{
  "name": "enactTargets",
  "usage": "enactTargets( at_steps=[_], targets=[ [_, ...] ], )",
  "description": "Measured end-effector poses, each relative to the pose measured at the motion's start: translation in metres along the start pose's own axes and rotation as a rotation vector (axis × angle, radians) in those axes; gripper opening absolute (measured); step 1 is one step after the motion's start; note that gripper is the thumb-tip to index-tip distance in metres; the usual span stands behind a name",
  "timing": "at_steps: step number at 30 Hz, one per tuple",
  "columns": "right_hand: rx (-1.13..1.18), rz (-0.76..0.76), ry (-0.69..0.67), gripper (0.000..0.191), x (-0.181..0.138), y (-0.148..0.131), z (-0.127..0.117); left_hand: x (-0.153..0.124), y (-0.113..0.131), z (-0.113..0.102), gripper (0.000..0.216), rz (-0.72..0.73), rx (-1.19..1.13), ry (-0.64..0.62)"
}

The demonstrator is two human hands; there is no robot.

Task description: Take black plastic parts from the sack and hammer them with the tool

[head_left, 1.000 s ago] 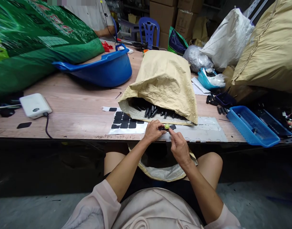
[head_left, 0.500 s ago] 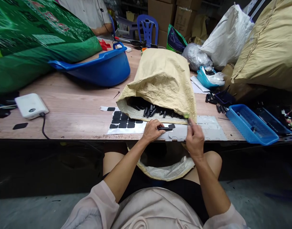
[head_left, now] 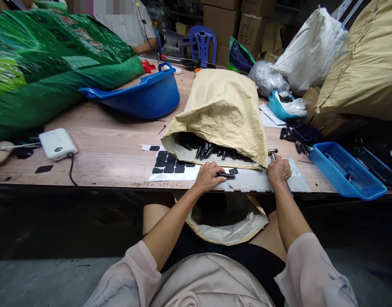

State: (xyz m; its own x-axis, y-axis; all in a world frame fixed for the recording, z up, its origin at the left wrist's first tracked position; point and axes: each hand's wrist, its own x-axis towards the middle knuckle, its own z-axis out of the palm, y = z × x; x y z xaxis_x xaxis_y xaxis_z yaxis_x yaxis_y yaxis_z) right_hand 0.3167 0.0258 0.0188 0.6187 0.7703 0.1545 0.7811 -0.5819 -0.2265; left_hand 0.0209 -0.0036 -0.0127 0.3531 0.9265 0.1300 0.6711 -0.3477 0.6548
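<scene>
My left hand [head_left: 208, 177] rests at the table's front edge, its fingers closed on a slim black tube-shaped piece [head_left: 227, 175] that lies nearly level. Off to the right, my right hand [head_left: 280, 169] grips a small hammer [head_left: 272, 152], whose metal head shows above the fist. Under both hands lies a grey flat board [head_left: 250, 183]. Just behind them a beige sack [head_left: 227, 94] lies on its side, mouth toward me, with several black tube-shaped pieces [head_left: 208, 150] inside. By my left hand is a white sheet with black rounded-square stickers [head_left: 165, 161].
A blue basin [head_left: 144, 96] and a big green bag [head_left: 96, 55] stand at left, near a white box with a cable [head_left: 58, 144]. At right is a blue basket [head_left: 346, 170]. Another open sack [head_left: 227, 234] sits between my knees. Beyond the table, a person's arm [head_left: 144, 46] shows.
My right hand has moved right with the hammer, away from the black piece to beside the sack's corner. My left hand keeps its hold. The whole view has shifted slightly.
</scene>
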Motion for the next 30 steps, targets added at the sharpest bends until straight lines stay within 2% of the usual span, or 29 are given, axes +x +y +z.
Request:
enactTargets(
  at_steps=[4,6,8,9,11,12,14,16,18,19,22,24,26,28,30],
  targets=[
    [-0.048,-0.061,0.078,0.043,-0.004,-0.003,0.009,-0.001,-0.004,-0.002,0.018,0.08,0.012,0.053],
    [-0.065,-0.084,0.085,0.042,-0.004,-0.003,0.011,-0.011,-0.002,-0.001,0.023,0.184,0.007,0.136],
    [-0.07,-0.092,0.095,0.041,-0.004,-0.002,0.012,-0.032,0.001,0.008,0.03,0.347,-0.004,0.192],
    [-0.072,-0.09,0.103,0.04,-0.004,-0.002,0.013,-0.046,0.003,0.015,0.034,0.438,-0.007,0.189],
    [-0.079,-0.091,0.115,0.04,-0.004,-0.003,0.014,-0.078,0.002,0.036,0.037,0.583,0.0,0.092],
    [-0.085,-0.094,0.12,0.039,-0.004,-0.003,0.015,-0.093,0.001,0.049,0.038,0.597,0.022,0.033],
    [-0.097,-0.103,0.124,0.039,-0.004,-0.004,0.015,-0.117,-0.005,0.074,0.035,0.491,0.075,-0.068],
    [-0.105,-0.11,0.119,0.039,-0.005,-0.005,0.014,-0.13,-0.009,0.094,0.028,0.276,0.136,-0.167],
    [-0.107,-0.111,0.112,0.04,-0.006,-0.005,0.013,-0.133,-0.008,0.104,0.025,0.111,0.184,-0.245],
    [-0.106,-0.114,0.109,0.04,-0.006,-0.005,0.012,-0.132,-0.005,0.103,0.027,0.103,0.189,-0.274],
    [-0.098,-0.121,0.108,0.041,-0.007,-0.004,0.012,-0.12,0.01,0.083,0.025,0.325,0.126,-0.275],
    [-0.091,-0.125,0.114,0.04,-0.007,-0.003,0.013,-0.103,0.017,0.055,0.025,0.419,0.069,-0.153],
    [-0.086,-0.13,0.116,0.04,-0.007,-0.003,0.013,-0.076,0.017,0.021,0.027,0.303,0.041,0.081],
    [-0.085,-0.134,0.111,0.04,-0.007,-0.004,0.013,-0.04,0.006,-0.016,0.028,0.074,0.046,0.309],
    [-0.091,-0.132,0.098,0.04,-0.007,-0.005,0.012,-0.004,-0.011,-0.05,0.03,-0.172,0.091,0.464]
  ],
)
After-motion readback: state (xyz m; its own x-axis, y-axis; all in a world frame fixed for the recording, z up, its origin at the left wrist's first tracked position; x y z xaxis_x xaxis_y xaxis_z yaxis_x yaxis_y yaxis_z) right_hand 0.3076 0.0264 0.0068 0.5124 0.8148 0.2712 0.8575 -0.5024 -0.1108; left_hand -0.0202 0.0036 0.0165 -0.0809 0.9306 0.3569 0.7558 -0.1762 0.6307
